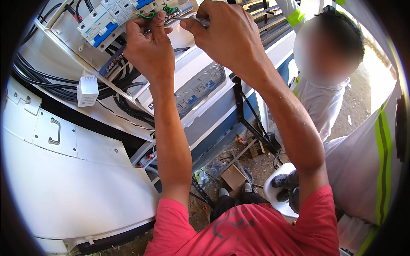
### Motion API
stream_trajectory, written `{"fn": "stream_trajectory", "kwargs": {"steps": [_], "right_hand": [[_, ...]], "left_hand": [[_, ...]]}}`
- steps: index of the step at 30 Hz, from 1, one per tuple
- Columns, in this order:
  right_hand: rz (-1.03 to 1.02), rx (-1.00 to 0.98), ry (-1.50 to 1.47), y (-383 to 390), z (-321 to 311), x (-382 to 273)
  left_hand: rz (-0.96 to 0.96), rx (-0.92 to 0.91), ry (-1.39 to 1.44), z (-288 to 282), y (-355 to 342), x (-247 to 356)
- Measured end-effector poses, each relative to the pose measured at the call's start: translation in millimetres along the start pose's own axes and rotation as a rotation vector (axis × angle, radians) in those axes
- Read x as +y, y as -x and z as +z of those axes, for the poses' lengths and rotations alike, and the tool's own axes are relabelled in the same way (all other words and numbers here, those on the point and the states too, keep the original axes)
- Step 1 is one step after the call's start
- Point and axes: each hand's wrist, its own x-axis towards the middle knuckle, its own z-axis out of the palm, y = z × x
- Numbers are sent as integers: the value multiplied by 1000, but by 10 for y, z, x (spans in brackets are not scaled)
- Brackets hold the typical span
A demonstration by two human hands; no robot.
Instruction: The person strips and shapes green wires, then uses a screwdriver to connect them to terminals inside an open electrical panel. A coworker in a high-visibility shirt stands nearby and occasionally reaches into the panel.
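Both my arms reach up to an open electrical cabinet. My left hand point(147, 47) pinches a green wire point(147, 16) at a terminal strip point(173, 15), just below a row of white circuit breakers with blue levers point(102, 27). My right hand point(228, 36) grips a thin screwdriver point(194, 19) whose tip points left at the same terminal strip. The two hands are close together, nearly touching. My fingers hide the point where wire and terminal meet.
Black cables point(42, 81) run behind a loose white module point(87, 90). A white cabinet door with a metal handle point(53, 131) is at lower left. A clear-covered breaker box point(200, 87) sits below. A person in white clothing with yellow-green stripes point(324, 98) stands right. Cardboard scraps point(232, 176) lie on dirt ground.
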Motion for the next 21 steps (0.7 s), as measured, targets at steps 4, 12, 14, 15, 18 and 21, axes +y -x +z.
{"fn": "stream_trajectory", "kwargs": {"steps": [4, 12, 14, 15, 18, 21], "right_hand": [[55, 12, -50, -90, 22, -23], [-93, -49, 84, -20, 2, -30], [-185, 7, 190, -24, 132, 6], [-250, 80, 261, 11, 213, 18], [-368, 127, 377, 44, 320, 135], [-474, 169, 376, 51, 317, 187]], "left_hand": [[-18, 22, 10, 11, -1, 18], [-87, -9, -10, -3, -37, 30], [-52, -19, -19, -5, -53, 21], [-43, -21, -24, -6, -59, 16], [-27, -22, 7, -14, -66, 1], [-28, -20, 11, -20, -66, -11]]}}
